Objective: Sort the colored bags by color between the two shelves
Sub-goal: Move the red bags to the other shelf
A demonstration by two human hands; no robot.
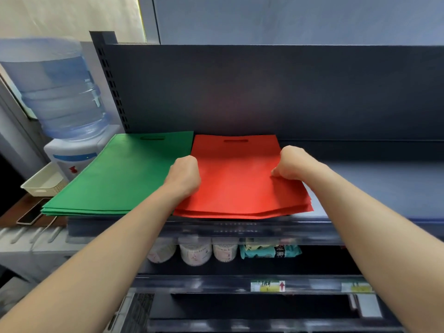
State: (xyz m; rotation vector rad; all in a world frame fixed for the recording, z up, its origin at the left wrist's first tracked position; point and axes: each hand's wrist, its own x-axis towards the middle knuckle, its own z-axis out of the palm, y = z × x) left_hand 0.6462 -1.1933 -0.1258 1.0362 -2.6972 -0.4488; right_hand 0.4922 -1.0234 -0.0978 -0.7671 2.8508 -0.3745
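A stack of flat red bags (236, 181) lies on the top shelf (384, 186), with a stack of flat green bags (122, 174) right beside it on the left. My left hand (183, 177) is curled at the left edge of the red stack, fingers tucked at the seam between the two stacks. At the right edge of the red stack, my right hand (292, 163) pinches the top red bag. Both forearms reach up from below.
A water dispenser with a blue bottle (62, 92) stands left of the shelf, beside a white basket (44, 181). The shelf below holds jars (195, 253) and a teal packet (271, 252). The dark back panel (264, 92) rises behind the bags.
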